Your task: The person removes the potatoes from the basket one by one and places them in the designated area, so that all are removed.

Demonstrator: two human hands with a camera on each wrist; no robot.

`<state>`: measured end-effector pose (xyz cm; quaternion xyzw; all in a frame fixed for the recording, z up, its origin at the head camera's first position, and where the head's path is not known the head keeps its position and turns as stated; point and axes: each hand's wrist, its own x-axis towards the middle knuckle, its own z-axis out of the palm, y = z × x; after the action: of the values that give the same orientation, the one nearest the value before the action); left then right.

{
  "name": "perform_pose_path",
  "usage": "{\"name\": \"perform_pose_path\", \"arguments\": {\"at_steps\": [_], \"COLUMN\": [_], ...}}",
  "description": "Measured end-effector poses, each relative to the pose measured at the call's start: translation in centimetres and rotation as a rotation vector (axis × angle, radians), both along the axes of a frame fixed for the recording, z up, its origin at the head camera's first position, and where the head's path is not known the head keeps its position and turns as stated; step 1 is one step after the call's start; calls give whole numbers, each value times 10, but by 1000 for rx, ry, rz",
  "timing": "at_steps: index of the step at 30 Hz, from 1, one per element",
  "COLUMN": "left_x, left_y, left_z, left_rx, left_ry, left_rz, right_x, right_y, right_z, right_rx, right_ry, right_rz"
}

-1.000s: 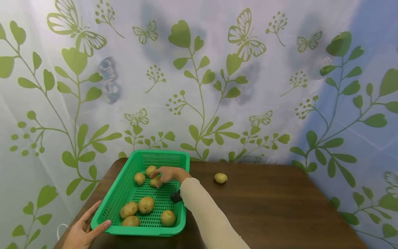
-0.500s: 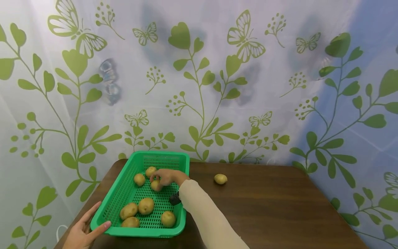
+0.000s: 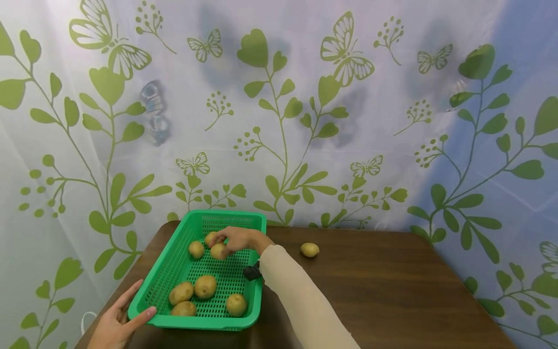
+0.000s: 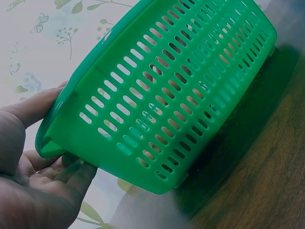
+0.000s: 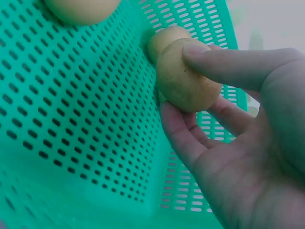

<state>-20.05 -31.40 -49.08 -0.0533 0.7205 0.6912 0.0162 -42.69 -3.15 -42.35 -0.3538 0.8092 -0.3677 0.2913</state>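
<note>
A green plastic basket [image 3: 196, 322] with slotted walls holds several yellow-brown potatoes. My left hand [image 3: 117, 322] grips its near left corner; in the left wrist view the thumb lies on one side of the rim and the curled fingers [image 4: 78, 179] are under it. Inside the far part of the basket, my right hand [image 3: 237, 239] pinches a potato [image 5: 183, 78] between thumb and fingers. Another potato [image 5: 167, 38] sits just behind the held one. More potatoes lie near the basket's front, among them one potato [image 3: 205, 287] and another potato [image 3: 236, 305] at the near right.
The basket stands on the left part of a dark brown wooden table [image 3: 370, 291]. A single potato [image 3: 310, 249] lies on the table to the right of the basket. Behind the table hangs a white curtain [image 3: 305, 145] with green leaves and butterflies.
My right hand has closed around the potato and shifted it slightly, first nearer, then a little back and up. The left hand has stayed on the basket corner.
</note>
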Motion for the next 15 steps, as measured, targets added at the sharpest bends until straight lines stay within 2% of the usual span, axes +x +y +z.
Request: {"name": "perform_pose_path", "arguments": {"at_steps": [6,11,15], "left_x": [-1,-2,-2], "left_y": [-2,-2,-2], "left_z": [0,-2,-3], "left_rx": [-44,-5,-1], "left_ry": [2,29,21], "left_rz": [-10,-10,-1], "right_x": [0,2,1], "right_y": [7,13,17], "right_z": [10,20,25], "right_rx": [-15,-18,3], "right_ry": [1,23,62], "right_rz": [1,-12,-8]}}
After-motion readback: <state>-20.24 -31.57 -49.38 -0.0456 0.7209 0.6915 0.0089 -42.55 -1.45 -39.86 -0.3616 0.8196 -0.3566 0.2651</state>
